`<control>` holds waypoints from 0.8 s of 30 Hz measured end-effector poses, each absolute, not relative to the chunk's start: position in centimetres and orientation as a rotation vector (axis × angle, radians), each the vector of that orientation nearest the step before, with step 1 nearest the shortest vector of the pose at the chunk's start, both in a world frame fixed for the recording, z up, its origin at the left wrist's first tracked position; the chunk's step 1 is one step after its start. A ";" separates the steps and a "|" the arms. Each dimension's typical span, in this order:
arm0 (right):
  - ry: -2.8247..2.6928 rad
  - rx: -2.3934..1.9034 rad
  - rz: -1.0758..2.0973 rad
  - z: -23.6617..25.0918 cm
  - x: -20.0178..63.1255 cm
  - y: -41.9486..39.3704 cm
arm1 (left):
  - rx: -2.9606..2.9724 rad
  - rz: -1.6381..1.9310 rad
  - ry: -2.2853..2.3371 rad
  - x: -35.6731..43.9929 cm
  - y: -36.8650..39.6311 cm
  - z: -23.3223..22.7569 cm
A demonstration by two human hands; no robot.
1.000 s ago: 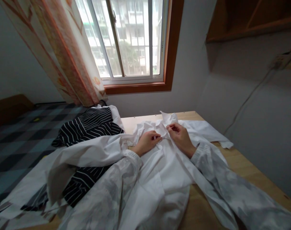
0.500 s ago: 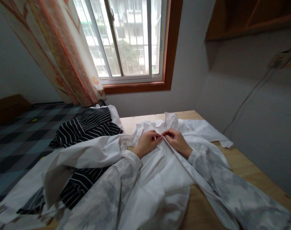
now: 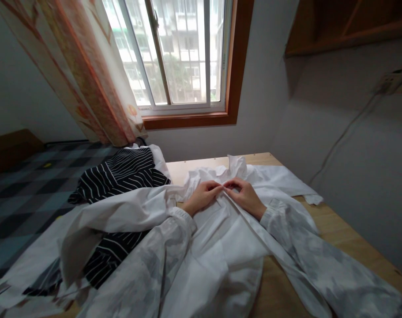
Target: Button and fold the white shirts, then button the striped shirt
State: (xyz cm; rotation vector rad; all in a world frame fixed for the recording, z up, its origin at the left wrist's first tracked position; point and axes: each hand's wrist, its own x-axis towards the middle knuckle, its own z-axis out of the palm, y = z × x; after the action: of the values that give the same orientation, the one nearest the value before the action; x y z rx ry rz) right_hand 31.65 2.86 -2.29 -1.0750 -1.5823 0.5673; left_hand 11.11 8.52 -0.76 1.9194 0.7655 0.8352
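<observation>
A white shirt [image 3: 217, 247] lies spread over the wooden table, its collar [image 3: 237, 166] standing up at the far end. My left hand [image 3: 203, 195] pinches the shirt's front edge between thumb and fingers. Close against it, my right hand [image 3: 243, 195] grips the other side of the same front opening, and the fingertips of both hands meet there. Any button between the fingertips is too small or hidden to make out. One white sleeve [image 3: 128, 207] stretches left across a black striped garment, and the other side of the shirt spreads right.
The black garment with white stripes [image 3: 121, 170] is heaped at the left, beside a bed with a checked cover [image 3: 18, 194]. The wooden table [image 3: 340, 229] ends near the right wall. A window [image 3: 184, 57], a curtain [image 3: 98, 88] and a wall shelf [image 3: 349, 35] stand beyond.
The fingers of both hands have shifted slightly at the shirt's front edge, and the left thumb and fingers have drawn closer together. The shirt lies nearly as before.
</observation>
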 end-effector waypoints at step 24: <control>-1.879 -1.317 -0.039 -0.8 30.9 1.3 | 1.941 0.969 0.854 11.6 8.0 -0.9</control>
State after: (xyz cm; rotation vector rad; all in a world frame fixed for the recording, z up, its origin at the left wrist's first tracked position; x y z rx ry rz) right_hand 30.85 1.29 -0.76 -1.3173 -1.8786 -0.0391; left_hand 11.58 7.96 -0.87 1.9406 0.8540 0.9685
